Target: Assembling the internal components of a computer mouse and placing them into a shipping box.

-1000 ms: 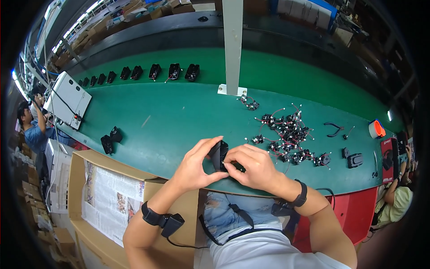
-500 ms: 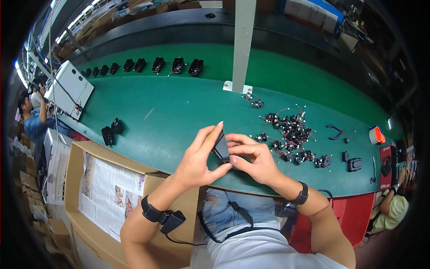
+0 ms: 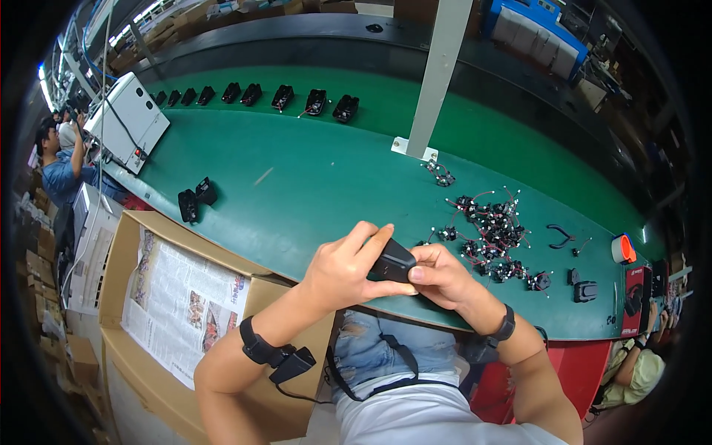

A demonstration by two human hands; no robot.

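Observation:
Between my two hands, just over the bench's near edge, is a black plastic housing (image 3: 394, 261). My left hand (image 3: 351, 268) grips it from the left, with fingers over the top and thumb along the lower side. The thumb of my right hand (image 3: 443, 277) presses on its right end, and those fingers curl behind it, partly hidden. Right of my hands lies a pile of small black parts with red wires and white connectors (image 3: 498, 230). Two loose black housings (image 3: 196, 199) rest on the bench's left side.
A row of black housings (image 3: 282, 97) lines the far side of the green bench (image 3: 297, 163). A grey post (image 3: 437, 81) rises behind the pile. Pliers (image 3: 561, 236), an orange tape roll (image 3: 623, 248) and a red box (image 3: 633, 302) lie right. A newspaper-lined carton (image 3: 115, 297) stands at left.
Both hands have moved slightly right and turned the black housing, so its broad face now shows instead of its narrow side. My view has shifted slightly.

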